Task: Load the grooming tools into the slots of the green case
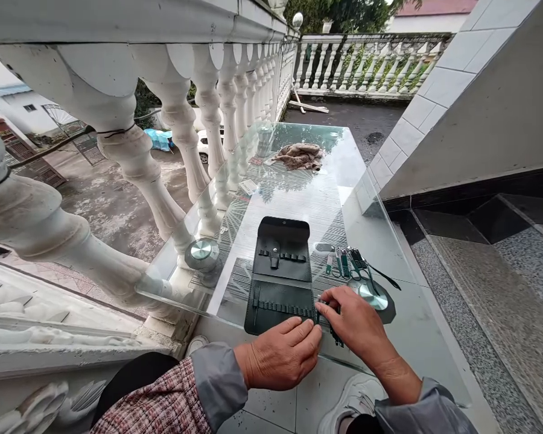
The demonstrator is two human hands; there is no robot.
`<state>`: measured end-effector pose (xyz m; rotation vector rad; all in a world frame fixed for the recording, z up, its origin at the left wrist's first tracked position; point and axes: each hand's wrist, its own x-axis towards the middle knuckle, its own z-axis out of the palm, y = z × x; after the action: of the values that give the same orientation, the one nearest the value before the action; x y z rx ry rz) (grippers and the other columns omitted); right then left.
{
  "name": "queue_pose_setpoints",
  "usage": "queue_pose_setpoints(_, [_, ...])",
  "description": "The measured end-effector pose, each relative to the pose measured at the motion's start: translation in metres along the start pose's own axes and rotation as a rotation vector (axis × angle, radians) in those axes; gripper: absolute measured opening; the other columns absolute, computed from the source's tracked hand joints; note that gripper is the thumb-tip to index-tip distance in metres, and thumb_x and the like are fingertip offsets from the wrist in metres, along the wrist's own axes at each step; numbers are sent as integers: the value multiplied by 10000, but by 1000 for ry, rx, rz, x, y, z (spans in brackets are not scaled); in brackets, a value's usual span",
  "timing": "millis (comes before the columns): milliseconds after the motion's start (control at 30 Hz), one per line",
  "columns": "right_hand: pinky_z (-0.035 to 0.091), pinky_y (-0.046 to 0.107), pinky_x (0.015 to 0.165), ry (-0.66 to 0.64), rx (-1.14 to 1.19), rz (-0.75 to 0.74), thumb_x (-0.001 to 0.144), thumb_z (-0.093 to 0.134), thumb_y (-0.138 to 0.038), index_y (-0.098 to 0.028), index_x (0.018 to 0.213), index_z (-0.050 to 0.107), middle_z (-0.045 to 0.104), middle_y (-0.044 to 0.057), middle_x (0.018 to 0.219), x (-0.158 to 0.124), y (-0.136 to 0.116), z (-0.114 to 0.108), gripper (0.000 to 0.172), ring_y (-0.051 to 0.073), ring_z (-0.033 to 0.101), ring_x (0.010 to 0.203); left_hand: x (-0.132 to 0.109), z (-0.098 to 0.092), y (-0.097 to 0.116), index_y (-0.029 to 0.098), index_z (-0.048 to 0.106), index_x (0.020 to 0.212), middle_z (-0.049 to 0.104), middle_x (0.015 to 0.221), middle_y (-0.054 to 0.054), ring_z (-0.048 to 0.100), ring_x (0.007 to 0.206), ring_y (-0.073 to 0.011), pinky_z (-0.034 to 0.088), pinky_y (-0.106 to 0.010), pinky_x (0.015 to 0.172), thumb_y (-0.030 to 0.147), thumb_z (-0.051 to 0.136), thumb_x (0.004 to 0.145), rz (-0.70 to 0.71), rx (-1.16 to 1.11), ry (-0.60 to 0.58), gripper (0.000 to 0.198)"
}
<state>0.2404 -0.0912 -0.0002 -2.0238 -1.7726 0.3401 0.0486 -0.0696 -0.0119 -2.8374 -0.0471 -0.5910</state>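
Note:
A black manicure case (280,271) lies unfolded on the glass table, with rows of elastic loops on both panels. One slim tool (256,304) sits in the loops at the lower left. My left hand (285,352) is at the case's lower right corner, fingers together and gripping its edge; the thumb is hidden. Just right of that corner, my right hand (355,319) pinches a small dark, thin item, mostly covered by the fingers. Beyond the right hand lie nail clippers (356,259), scissors and other small grooming tools in a group. Dark pieces (336,334) show beneath the right hand.
The glass table (298,193) has round metal discs (202,249) under its top. A crumpled brown cloth (299,156) lies at the far end, and a small card (248,187) at the left. White balusters (181,138) line the left; stone steps (484,271) rise at right.

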Motion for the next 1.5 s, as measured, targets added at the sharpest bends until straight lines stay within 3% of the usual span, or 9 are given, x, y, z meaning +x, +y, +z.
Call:
queue_pose_setpoints(267, [409,312,630,26,124,38,828,395,-331,-217,707,579,633,42,761,6,4,-5,247,189,564,703,-1,0,0,67,587,1020,575,1165,-182,561,1029,-225,447,-383,920,186,427,879,23,-7,-21,245])
queue_pose_setpoints(533, [405,310,657,-31,114,10,828,404,-309,-217,707,568,625,30,741,2,1,-2,224,181,553,698,0,-1,1,84,579,1060,610,1031,-126,569,961,-199,472,-349,860,175,429,891,69,-68,49,243])
queue_pose_setpoints(800, [384,289,639,-59,129,-7,827,431,-307,-222,728,577,624,19,758,2,-4,-5,196,170,552,702,-2,5,-1,129,608,846,598,829,-52,562,747,-136,490,-282,692,154,457,880,110,-125,98,157])
queue_pose_setpoints(900, [378,286,649,-64,147,-7,819,445,-292,-218,732,576,625,17,756,2,-5,-6,175,168,550,711,-3,8,-1,150,598,841,605,861,-56,564,775,-129,490,-278,711,154,450,892,140,-137,79,157])
queue_pose_setpoints(1000, [370,282,635,-65,202,25,820,442,-306,-213,738,575,623,16,738,2,-8,-9,182,164,541,697,-4,8,-1,144,603,853,612,883,-57,576,802,-133,491,-264,686,161,476,882,182,-154,143,131])
queue_pose_setpoints(1167, [367,271,575,-42,387,121,834,423,-437,-202,684,547,578,11,630,0,-15,-20,305,140,493,595,0,-6,-7,115,647,855,621,873,-56,599,791,-148,499,-263,622,185,537,839,250,-118,337,131])
queue_pose_setpoints(1300, [362,245,472,-139,661,286,808,443,-542,-191,667,523,563,6,608,-1,-19,-23,387,104,452,495,1,-23,-15,112,682,828,631,849,-55,604,776,-158,504,-265,610,204,568,807,293,-48,418,148])
queue_pose_setpoints(1400, [394,235,452,-276,936,351,756,516,-575,-185,842,545,599,14,711,-2,-25,-19,401,94,481,500,-1,-30,-20,113,689,813,635,840,-57,605,763,-156,502,-262,602,195,571,794,273,-4,404,145])
queue_pose_setpoints(1500, [429,235,495,-378,1096,339,687,641,-499,-193,1029,508,605,2,739,-3,-34,-12,478,104,530,563,-6,-30,-21,114,689,794,632,817,-59,599,737,-148,491,-253,573,195,537,800,253,13,406,173])
